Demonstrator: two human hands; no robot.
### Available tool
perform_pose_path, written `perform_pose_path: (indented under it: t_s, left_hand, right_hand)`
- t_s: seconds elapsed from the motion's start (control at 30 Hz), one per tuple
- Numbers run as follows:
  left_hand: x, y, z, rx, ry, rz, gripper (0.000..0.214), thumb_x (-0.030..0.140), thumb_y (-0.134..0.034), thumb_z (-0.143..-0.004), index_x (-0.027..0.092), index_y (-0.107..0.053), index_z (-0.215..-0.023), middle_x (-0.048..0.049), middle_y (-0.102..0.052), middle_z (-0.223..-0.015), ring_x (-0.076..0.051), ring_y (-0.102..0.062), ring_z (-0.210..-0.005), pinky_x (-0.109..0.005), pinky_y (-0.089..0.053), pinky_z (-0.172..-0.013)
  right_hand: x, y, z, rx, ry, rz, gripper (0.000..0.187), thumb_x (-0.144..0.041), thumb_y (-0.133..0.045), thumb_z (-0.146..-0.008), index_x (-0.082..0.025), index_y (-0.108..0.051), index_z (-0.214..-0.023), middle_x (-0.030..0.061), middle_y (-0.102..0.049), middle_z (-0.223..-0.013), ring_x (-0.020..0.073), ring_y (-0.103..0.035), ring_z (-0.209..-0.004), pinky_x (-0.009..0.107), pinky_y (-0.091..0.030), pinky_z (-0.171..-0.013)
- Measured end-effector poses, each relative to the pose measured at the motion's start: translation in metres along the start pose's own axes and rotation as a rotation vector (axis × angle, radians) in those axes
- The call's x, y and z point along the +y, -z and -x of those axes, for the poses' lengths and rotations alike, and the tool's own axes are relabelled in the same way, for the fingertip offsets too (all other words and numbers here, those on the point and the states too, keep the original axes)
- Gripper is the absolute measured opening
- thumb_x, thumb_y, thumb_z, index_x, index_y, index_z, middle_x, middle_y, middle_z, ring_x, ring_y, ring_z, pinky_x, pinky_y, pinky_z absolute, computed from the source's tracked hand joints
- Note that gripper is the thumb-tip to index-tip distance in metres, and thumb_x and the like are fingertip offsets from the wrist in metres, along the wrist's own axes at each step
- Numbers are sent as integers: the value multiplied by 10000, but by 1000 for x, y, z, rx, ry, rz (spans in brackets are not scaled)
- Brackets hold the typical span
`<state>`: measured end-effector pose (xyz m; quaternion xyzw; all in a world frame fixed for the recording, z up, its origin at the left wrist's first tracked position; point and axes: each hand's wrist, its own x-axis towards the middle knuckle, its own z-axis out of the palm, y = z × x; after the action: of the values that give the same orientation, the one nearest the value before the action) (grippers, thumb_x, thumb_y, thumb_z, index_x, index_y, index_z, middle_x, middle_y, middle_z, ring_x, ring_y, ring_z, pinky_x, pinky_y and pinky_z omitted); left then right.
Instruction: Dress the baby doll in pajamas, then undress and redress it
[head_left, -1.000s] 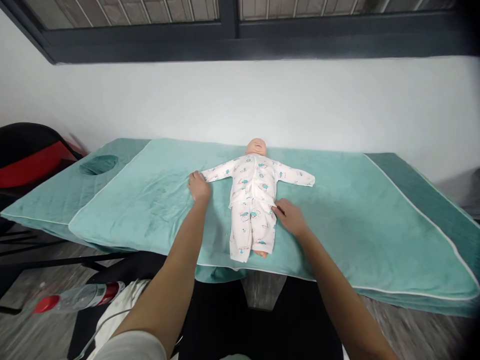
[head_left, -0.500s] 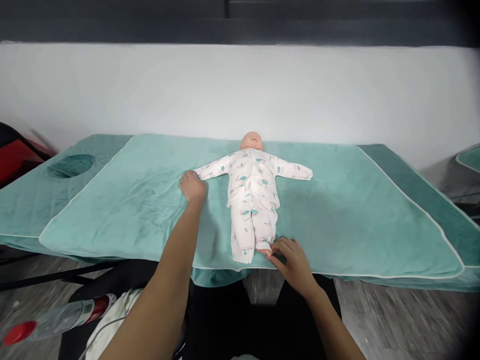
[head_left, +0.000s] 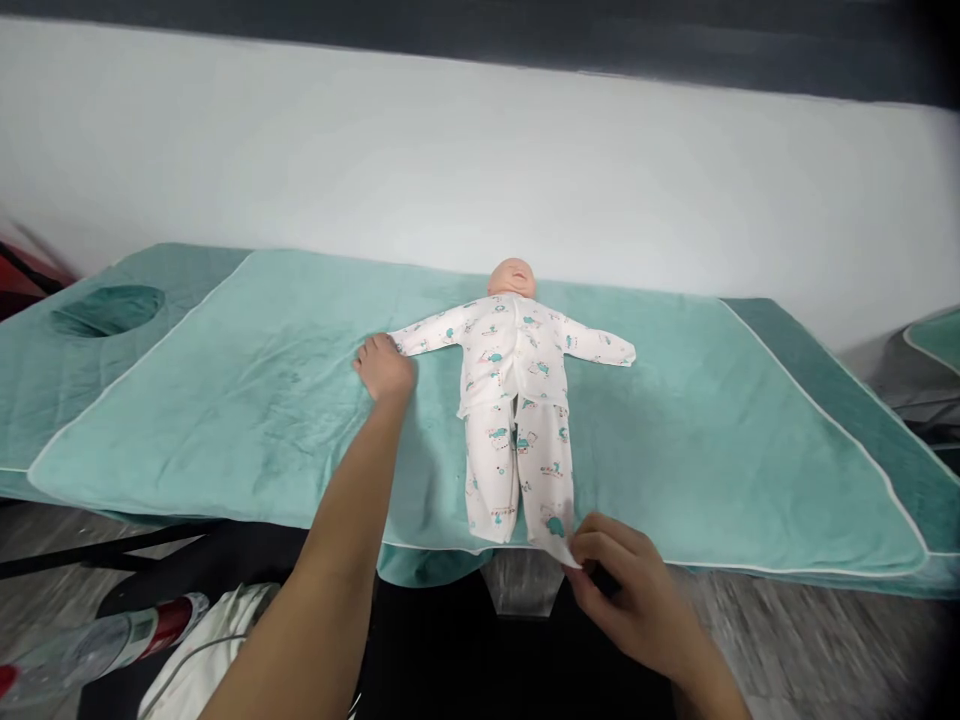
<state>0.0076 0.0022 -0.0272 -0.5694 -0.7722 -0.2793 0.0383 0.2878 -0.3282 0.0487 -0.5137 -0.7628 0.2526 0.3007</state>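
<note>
A baby doll (head_left: 514, 275) lies face up on a bed, dressed in a white printed top (head_left: 517, 350) and matching trousers (head_left: 491, 475). Its arms are spread wide. Between thumb and fingers, my right hand (head_left: 630, 585) pinches the hem of the trouser leg on the right, pulling it out past the bed's front edge; no foot shows there. My left hand (head_left: 386, 368) lies on the sheet with loosely bent fingers, touching the cuff of the left-side sleeve.
The bed has a green sheet (head_left: 712, 440) with white piping and a round hole (head_left: 109, 310) at its left end. A white wall (head_left: 450, 160) stands behind. Below left, a plastic bottle (head_left: 97, 645) lies beside white cloth (head_left: 199, 640) and a cable.
My right hand has moved down and right, drawing the right trouser leg straight and longer; the doll's foot is now covered. My left hand stays at the sleeve cuff. The view has tilted slightly.
</note>
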Motion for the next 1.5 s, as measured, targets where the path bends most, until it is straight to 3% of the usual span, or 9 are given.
perform_pose_path:
  t_s: [0.1,0.2,0.43,0.63,0.93,1.1,1.27,1.37,1.5]
  left_hand:
    - [-1,0,0,2,-4,1,334,170,-323,-944,149,-587,-1147,-168,-627,-1184,-344,-535,-1135,-493,-401,-941]
    - [-2,-2,-1,6,-4,-15,327,172,-330,-941,149,-587,-1142,-163,-631,-1179,-343,-537,-1129,-486,-398,-934]
    - [-1,-2,-1,11,-18,-24,323,157,-360,-920,153,-584,-1152,-169,-626,-1182,-349,-529,-1137,-487,-385,-940]
    - [0,1,0,5,-21,-70,321,160,-375,-911,155,-583,-1157,-162,-619,-1187,-339,-524,-1134,-464,-381,-935]
    - [0,0,0,-13,-16,-50,339,125,-386,-887,160,-577,-1164,-175,-593,-1205,-353,-497,-1146,-487,-362,-945]
    - [0,1,-1,-18,-13,-59,333,134,-395,-898,170,-586,-1169,-161,-594,-1211,-346,-499,-1152,-477,-367,-944]
    - [-2,-1,-2,4,31,-17,322,202,-336,-965,185,-581,-1172,-138,-609,-1205,-323,-519,-1162,-463,-382,-962]
    - [-2,1,-2,4,64,32,314,168,-354,-948,188,-568,-1177,-134,-608,-1206,-309,-523,-1172,-453,-393,-975]
    - [-2,11,1,97,102,99,335,87,-430,-850,187,-568,-1138,-125,-590,-1219,-294,-503,-1201,-435,-404,-996]
  right_hand:
    - [4,0,-8,-260,-51,127,96,-193,-528,-934,-237,-581,-867,10,-629,-828,169,-594,-732,308,-422,-623]
    - [6,8,-19,-305,-80,122,86,-294,-554,-965,-253,-615,-920,1,-642,-862,168,-610,-758,310,-440,-649]
    - [2,7,-112,51,110,375,309,-158,-497,-944,-248,-532,-1237,97,-581,-1253,270,-546,-1141,437,-473,-915]
    - [26,-27,-183,313,143,794,369,16,-485,-805,-202,-595,-1081,144,-595,-1196,298,-498,-1034,435,-397,-817]
    - [45,-24,-174,288,266,608,226,-55,-474,-875,-201,-637,-818,51,-643,-916,208,-507,-920,387,-348,-909]
    - [51,6,-175,145,355,377,223,-149,-493,-903,-237,-686,-971,26,-690,-960,189,-574,-928,391,-358,-954]
    - [105,38,-200,497,-103,161,283,-375,-460,-954,-196,-650,-844,36,-665,-819,177,-569,-763,313,-416,-740]
    - [145,34,-210,475,-370,-49,472,-563,-437,-931,-183,-598,-703,42,-635,-699,185,-551,-684,304,-415,-658]
    - [166,19,-211,412,-453,-326,557,-676,-432,-881,-172,-649,-784,71,-706,-833,235,-622,-800,323,-483,-700]
